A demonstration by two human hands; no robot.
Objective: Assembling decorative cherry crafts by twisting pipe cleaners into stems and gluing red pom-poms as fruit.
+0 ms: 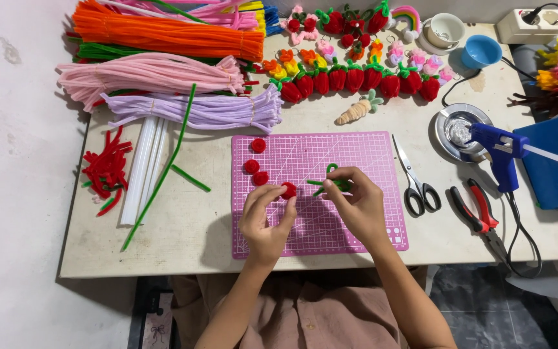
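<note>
Pink cutting mat point(356, 226) lies at the table's point(195, 245) near edge, where the left hand point(265, 216) pinches a red coil point(289, 190) — right hand point(356, 201) grips a green stem piece point(330, 183) beside it — close enough to meet.

Mat point(356, 155): pink, white grid. Ball point(289, 190) at left hand point(265, 218): red. Twist point(332, 183) at right hand point(356, 205): green. Stem bundles: orange point(163, 35), pale pink point(143, 74), lilac point(208, 110). Glue gun point(498, 148): blue. Pliers point(476, 210): red-black grips.
</note>
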